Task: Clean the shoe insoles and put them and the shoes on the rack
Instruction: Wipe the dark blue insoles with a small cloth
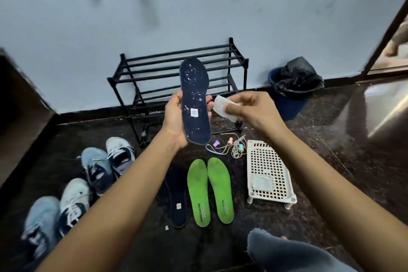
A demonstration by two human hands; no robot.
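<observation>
My left hand (174,117) grips a dark navy insole (194,95) upright, its toe end speckled with white bits. My right hand (247,106) pinches a white wipe (220,106) just right of the insole, near its edge. A second navy insole (177,199) and two green insoles (209,190) lie flat on the dark floor below. Several shoes lie at the lower left: a white and a blue one (108,161), then another pair (57,212). The black rack (176,73) stands bare against the wall behind the insole.
A white perforated plastic stand (268,172) with a wipe on it sits right of the green insoles. Tangled cords with coloured clips (229,146) lie before the rack. A blue bin with a black bag (293,88) stands right of the rack. My knee (287,252) shows at the bottom.
</observation>
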